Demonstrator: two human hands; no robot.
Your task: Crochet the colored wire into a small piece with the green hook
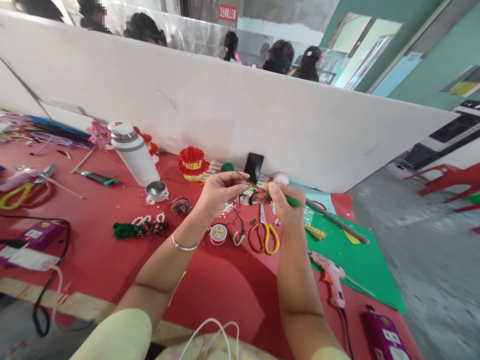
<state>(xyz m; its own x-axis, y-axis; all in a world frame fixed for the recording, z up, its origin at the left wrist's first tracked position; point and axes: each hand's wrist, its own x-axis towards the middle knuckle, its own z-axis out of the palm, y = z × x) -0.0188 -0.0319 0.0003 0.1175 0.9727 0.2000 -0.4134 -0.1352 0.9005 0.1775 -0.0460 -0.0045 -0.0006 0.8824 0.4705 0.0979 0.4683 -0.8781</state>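
Note:
Both hands are raised over the middle of the red table. My right hand [287, 202] is closed round a green-handled crochet hook [293, 201], its tip pointing left. Facing it, my left hand [225, 190] pinches a small piece of dark multicoloured yarn work [254, 191], partly hidden by the fingers. The hook's tip meets the yarn between the hands. Below them lie scissors [267, 239] with red and yellow handles, and a small spool [218, 233]. To the left rests a multicoloured yarn ball [181, 205].
A white thermos [134, 155] and its metal cup [156, 191] stand left, near a red ruffled ornament [192, 162]. A phone [254, 167] leans against the white partition [232, 105]. A pink glue gun [332, 277] lies right, on a green sheet [369, 265]. People sit beyond the partition.

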